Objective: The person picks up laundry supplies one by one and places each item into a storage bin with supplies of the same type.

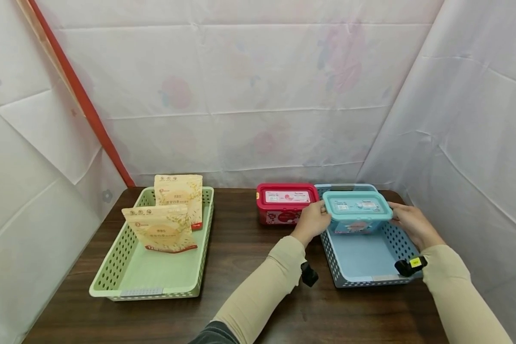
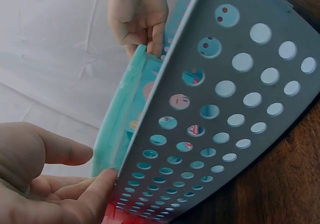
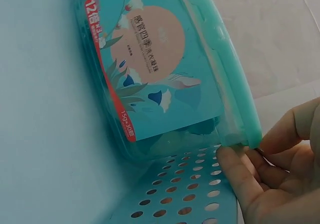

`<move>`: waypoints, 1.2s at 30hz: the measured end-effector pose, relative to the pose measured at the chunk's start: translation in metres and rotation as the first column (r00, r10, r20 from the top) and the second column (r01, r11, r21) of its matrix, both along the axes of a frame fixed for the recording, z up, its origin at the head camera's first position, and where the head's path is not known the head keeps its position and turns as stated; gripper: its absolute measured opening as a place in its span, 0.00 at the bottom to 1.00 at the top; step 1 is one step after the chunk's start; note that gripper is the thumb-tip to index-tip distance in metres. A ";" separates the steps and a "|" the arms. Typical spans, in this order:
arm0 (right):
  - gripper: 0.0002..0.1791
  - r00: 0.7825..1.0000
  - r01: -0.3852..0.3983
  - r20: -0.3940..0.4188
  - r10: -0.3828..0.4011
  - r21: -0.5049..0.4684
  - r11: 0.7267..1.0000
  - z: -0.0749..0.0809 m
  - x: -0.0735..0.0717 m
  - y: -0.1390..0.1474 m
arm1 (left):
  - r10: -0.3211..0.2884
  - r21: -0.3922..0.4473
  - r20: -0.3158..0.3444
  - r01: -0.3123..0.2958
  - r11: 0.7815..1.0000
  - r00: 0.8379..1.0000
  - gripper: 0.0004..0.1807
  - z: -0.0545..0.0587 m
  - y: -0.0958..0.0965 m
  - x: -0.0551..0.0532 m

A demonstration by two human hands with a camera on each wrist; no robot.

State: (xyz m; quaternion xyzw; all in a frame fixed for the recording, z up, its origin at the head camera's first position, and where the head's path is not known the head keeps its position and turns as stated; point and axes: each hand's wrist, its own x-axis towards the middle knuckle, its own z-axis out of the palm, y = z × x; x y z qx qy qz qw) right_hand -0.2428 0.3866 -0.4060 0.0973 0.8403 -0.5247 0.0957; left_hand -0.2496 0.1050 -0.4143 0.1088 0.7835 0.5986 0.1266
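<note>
A teal lidded tub of laundry pods (image 1: pixel 357 206) stands upright in the far part of the blue perforated basket (image 1: pixel 365 260). My left hand (image 1: pixel 313 221) pinches the left end of its lid rim, and my right hand (image 1: pixel 414 224) holds the right end. In the right wrist view, a thumb lies against the lid (image 3: pixel 235 79) and a finger sits under its edge, beside the basket wall. The left wrist view shows the printed side of the tub through the basket's holes. Just left of the basket is a red lidded tub (image 1: pixel 285 203), near my left hand.
On the left, a green perforated basket (image 1: pixel 172 279) holds two yellow pouches (image 1: pixel 161 231), one behind the other. Both baskets rest on a dark wooden table (image 1: pixel 249 267). White sheets (image 1: pixel 249 86) hang behind and at both sides.
</note>
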 end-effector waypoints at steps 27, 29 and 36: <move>0.33 0.999 0.032 -0.027 -0.032 -0.001 0.999 -0.005 0.002 0.003 | -0.046 0.005 0.024 0.046 0.999 0.999 0.33 0.004 -0.004 0.004; 0.33 0.999 0.036 -0.032 -0.036 0.004 0.999 -0.005 0.001 0.004 | -0.043 -0.001 0.028 0.043 0.999 0.999 0.33 0.004 -0.004 0.004; 0.32 0.998 0.061 -0.029 -0.061 0.005 0.998 -0.009 -0.001 0.004 | -0.061 0.009 0.050 0.061 0.998 0.997 0.32 0.005 -0.008 0.004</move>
